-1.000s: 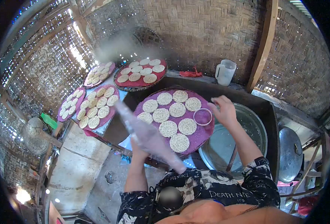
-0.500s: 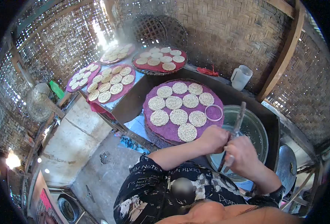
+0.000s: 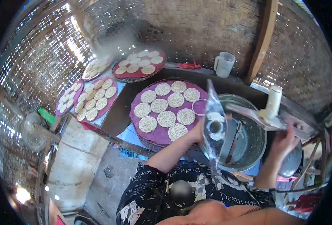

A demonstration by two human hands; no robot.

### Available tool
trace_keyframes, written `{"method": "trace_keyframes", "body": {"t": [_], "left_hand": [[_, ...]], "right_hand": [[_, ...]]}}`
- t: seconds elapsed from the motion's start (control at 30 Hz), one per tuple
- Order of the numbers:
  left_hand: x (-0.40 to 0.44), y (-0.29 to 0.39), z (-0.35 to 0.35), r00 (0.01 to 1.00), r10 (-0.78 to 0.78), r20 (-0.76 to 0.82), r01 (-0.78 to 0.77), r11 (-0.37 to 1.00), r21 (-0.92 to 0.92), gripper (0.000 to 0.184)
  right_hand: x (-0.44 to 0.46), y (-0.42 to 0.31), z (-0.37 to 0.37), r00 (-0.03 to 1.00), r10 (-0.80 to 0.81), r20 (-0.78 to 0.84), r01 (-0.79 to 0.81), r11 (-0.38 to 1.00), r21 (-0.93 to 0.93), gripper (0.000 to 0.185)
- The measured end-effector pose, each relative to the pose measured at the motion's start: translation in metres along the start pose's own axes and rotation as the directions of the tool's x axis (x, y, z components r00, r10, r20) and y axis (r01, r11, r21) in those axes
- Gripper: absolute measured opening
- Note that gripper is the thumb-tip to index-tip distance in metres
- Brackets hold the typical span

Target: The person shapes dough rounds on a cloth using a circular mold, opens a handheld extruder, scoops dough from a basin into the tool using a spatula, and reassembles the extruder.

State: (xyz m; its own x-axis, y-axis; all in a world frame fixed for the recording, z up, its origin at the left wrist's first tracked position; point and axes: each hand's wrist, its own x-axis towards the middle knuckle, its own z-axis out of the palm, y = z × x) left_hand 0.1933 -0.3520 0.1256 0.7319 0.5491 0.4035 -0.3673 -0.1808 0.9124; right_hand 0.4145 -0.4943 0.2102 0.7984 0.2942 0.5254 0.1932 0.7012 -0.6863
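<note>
My left hand [image 3: 199, 131], partly hidden, grips a long pale piece with a round hole [image 3: 215, 129], held over the near edge of the large round tray. Further right, my right hand [image 3: 286, 140] holds one end of a wooden bar [image 3: 254, 114] from which a whitish cylinder [image 3: 274, 101] stands up. The two pieces are apart. Several round textured cakes [image 3: 166, 119] lie on the purple cloth [image 3: 154, 81] of the tray, with a thin white ring [image 3: 194, 108] at its right side. Below the bar is a wide metal basin [image 3: 261, 148] holding a brown stick [image 3: 234, 144].
More trays of cakes stand at the left, one with a red cloth [image 3: 140, 74] and another with a pink cloth [image 3: 106, 106]. A plastic jug [image 3: 225, 65] and a red item [image 3: 189, 66] rest on the back ledge. At the right is a metal lid [image 3: 290, 161].
The long pieces, close together half a second ago, are now apart. My right hand has moved right with the bar and cylinder; the holed piece is upright by my left hand.
</note>
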Motion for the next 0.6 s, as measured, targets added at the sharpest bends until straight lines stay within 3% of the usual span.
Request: {"method": "trace_keyframes", "body": {"t": [0.03, 0.07, 0.1, 0.13, 0.2, 0.23, 0.27, 0.3, 0.33, 0.37, 0.4, 0.43, 0.5, 0.53, 0.57, 0.6], "left_hand": [[0.008, -0.037, -0.014, 0.955, 0.289, 0.064, -0.272, 0.774, 0.573, 0.059], [0.010, -0.015, -0.013, 0.979, 0.203, -0.004, -0.198, 0.957, 0.214, 0.060], [0.012, 0.007, -0.012, 0.991, 0.114, -0.071, -0.131, 0.946, -0.296, 0.061], [0.014, 0.029, -0.011, 0.990, 0.025, -0.138, -0.110, 0.748, -0.654, 0.062], [-0.006, 0.042, -0.043, 0.933, 0.133, -0.336, -0.300, 0.802, -0.517, 0.050], [-0.016, 0.044, -0.057, 0.889, 0.187, -0.417, -0.378, 0.814, -0.441, 0.044], [-0.025, 0.044, -0.069, 0.839, 0.238, -0.489, -0.444, 0.819, -0.364, 0.039], [-0.033, 0.042, -0.079, 0.782, 0.289, -0.552, -0.501, 0.818, -0.282, 0.035], [-0.040, 0.042, -0.082, 0.750, 0.329, -0.574, -0.540, 0.805, -0.244, 0.032], [-0.048, 0.043, -0.085, 0.714, 0.368, -0.595, -0.577, 0.791, -0.203, 0.029], [-0.058, 0.052, -0.082, 0.705, 0.397, -0.587, -0.605, 0.769, -0.206, 0.028], [-0.063, 0.057, -0.081, 0.721, 0.431, -0.543, -0.624, 0.744, -0.238, 0.026], [-0.068, 0.065, -0.079, 0.745, 0.472, -0.472, -0.642, 0.701, -0.312, 0.024], [-0.074, 0.068, -0.075, 0.688, 0.356, -0.632, -0.613, 0.751, -0.245, 0.033], [-0.078, 0.065, -0.077, 0.712, 0.385, -0.587, -0.610, 0.753, -0.246, 0.027], [-0.080, 0.064, -0.081, 0.733, 0.413, -0.540, -0.607, 0.756, -0.246, 0.021]], "right_hand": [[-0.010, 0.014, 0.008, 0.998, 0.044, -0.042, -0.045, 0.999, -0.007, 0.018], [-0.025, 0.023, 0.016, 0.988, 0.150, 0.041, -0.153, 0.984, 0.095, 0.016], [-0.038, 0.034, 0.021, 0.954, 0.256, 0.155, -0.281, 0.945, 0.169, 0.018], [-0.048, 0.042, 0.028, 0.899, 0.353, 0.258, -0.411, 0.882, 0.228, 0.022], [-0.057, 0.062, 0.038, 0.796, 0.285, 0.534, -0.487, 0.826, 0.285, 0.038], [-0.046, 0.074, 0.031, 0.674, 0.245, 0.697, -0.425, 0.900, 0.095, 0.046], [-0.037, 0.095, 0.023, 0.587, 0.314, 0.746, -0.403, 0.913, -0.067, 0.048], [-0.023, 0.111, 0.015, 0.501, 0.541, 0.676, -0.408, 0.836, -0.367, 0.047], [-0.017, 0.136, 0.004, 0.571, 0.555, 0.604, -0.274, 0.823, -0.498, 0.042], [-0.014, 0.183, -0.024, 0.591, 0.637, 0.495, -0.262, 0.732, -0.628, 0.039], [-0.016, 0.208, -0.046, 0.616, 0.743, 0.261, -0.213, 0.476, -0.853, 0.041], [-0.022, 0.240, -0.073, 0.525, 0.849, 0.064, -0.096, 0.134, -0.986, 0.044], [-0.052, 0.298, -0.125, 0.494, 0.869, 0.014, 0.213, -0.106, -0.971, 0.046], [-0.059, 0.273, -0.115, 0.462, 0.887, -0.015, 0.186, -0.114, -0.976, 0.048], [-0.064, 0.245, -0.100, 0.429, 0.903, -0.038, 0.163, -0.119, -0.979, 0.050], [-0.077, 0.260, -0.115, 0.494, 0.866, -0.079, 0.100, -0.148, -0.984, 0.051]]}}
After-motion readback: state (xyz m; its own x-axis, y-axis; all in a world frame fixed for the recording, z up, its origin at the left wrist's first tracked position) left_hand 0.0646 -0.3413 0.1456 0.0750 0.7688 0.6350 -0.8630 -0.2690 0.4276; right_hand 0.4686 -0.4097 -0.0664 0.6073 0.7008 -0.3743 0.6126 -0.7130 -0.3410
